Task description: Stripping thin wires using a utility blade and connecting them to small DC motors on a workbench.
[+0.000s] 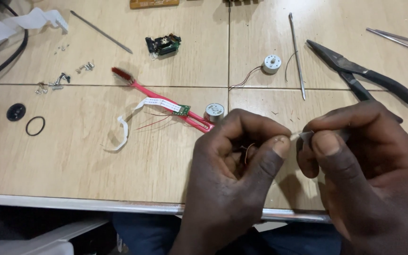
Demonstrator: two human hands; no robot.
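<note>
Wires [247,152], thin and reddish, curl out of the closed left hand [234,165], which is clenched round some small part hidden in the palm; its thumb presses against the forefinger near a tiny metal end at the thumb tip. Right hand [364,160] pinches a slim pale tool [303,135], its tip pointing at that thumb, close to touching. What the tool is I cannot tell for sure, since most of it lies under the fingers.

To work well here, both wrists ought to rest low near the desk [119,160] edge so the tip stays steady, and the left grip should hold firm without crushing the fine leads. The tip should meet the metal end squarely, with light pressure, since a slip would jab the thumb.

Nearby lie a pink toothbrush [161,100] with a small green circuit board [182,110] and white ribbon cable [123,130] on it, two round silver motors [214,112], black pliers [362,75], a thin metal rod [297,54] and loose screws [57,82].
</note>
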